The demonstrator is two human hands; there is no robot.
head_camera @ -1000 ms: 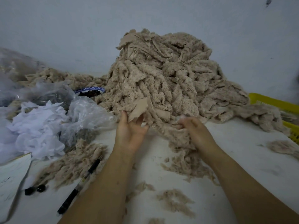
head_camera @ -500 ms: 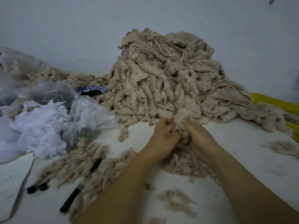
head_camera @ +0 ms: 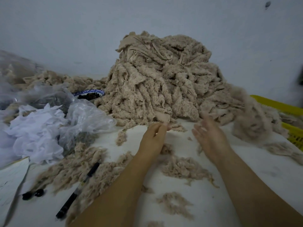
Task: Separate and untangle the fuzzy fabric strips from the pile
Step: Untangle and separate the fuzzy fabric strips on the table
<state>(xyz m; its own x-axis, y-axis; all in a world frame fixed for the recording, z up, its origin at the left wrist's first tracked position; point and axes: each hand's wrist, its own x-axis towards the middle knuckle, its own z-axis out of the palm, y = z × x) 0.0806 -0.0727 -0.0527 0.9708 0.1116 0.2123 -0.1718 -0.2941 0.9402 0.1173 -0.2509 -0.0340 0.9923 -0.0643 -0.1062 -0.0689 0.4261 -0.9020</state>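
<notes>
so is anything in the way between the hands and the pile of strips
Nothing visible. The left hand reaches the front edge of the pile; the right hand is just short of it, with only bare table between. The pen and plastic bags lie off left.

Right hand (head_camera: 211,138) released strip (head_camera: 250,118), now flung rightward; left hand (head_camera: 154,138) apart.

I see the fuzzy strips (head_camera: 155,82) all in beige, on a white table (head_camera: 262,169). The basket (head_camera: 278,105) is yellow, the bowl (head_camera: 89,92) has a blue-and-white patterned rim, the pen (head_camera: 77,190) is black, and the crumpled cloth (head_camera: 36,131) is white.
</notes>
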